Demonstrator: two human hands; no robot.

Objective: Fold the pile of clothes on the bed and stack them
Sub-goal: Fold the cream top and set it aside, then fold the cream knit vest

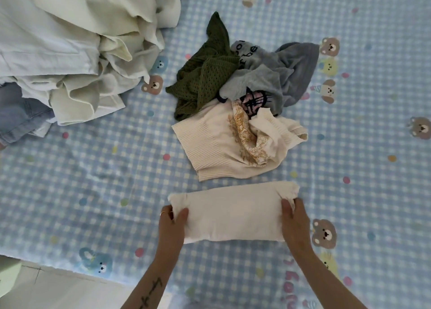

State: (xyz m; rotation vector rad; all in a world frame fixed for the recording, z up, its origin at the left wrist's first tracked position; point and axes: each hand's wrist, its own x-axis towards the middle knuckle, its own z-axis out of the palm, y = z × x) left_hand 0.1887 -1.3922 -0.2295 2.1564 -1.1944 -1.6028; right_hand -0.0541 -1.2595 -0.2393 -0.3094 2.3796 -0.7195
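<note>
Partly readable dark letters "rbe" on the grey garment [254, 59], centre top of the frame; pink letters on the bedsheet [289, 283], lower right, too cut off to read.

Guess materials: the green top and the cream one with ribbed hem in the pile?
Green top: open mesh knit, matte; a regular grid of small holes shows. Cream top: rib knit, soft matte; fine parallel ridges run along its hem. Fibre can't be told.

Head view: worn on the person's head, looking steeply down and forward.
Faces: blue checked bear-print bedsheet [98, 168], bed edge at 7 o'clock.
Nearness: close, forearms entering from 6 o'clock.
Shared: single view only.
</note>
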